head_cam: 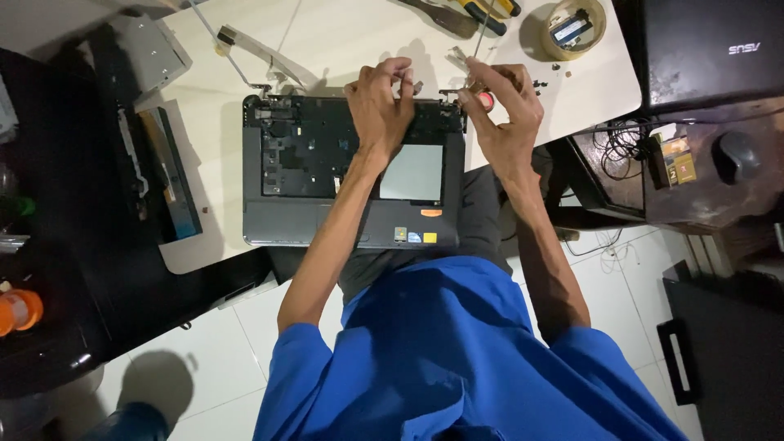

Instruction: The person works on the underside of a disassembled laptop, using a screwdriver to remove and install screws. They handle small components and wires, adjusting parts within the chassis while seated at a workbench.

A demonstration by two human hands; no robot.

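Observation:
A grey laptop base (327, 224) with its keyboard taken out lies on the white table (351, 41) in front of me. My left hand (378, 102) rests over the base's far edge near the middle, fingers curled on a small part there. My right hand (504, 114) is at the base's far right corner by the metal hinge (457, 59), pinching a small tool with a red tip (486, 100). What the left fingers hold is too small to tell.
A detached panel (167, 175) lies on the table's left side, with a metal bracket (159, 53) behind it. Screwdrivers (469, 12) and a round container (576, 28) of parts sit at the far edge. A black laptop (710, 49) and cables (625, 135) are at right.

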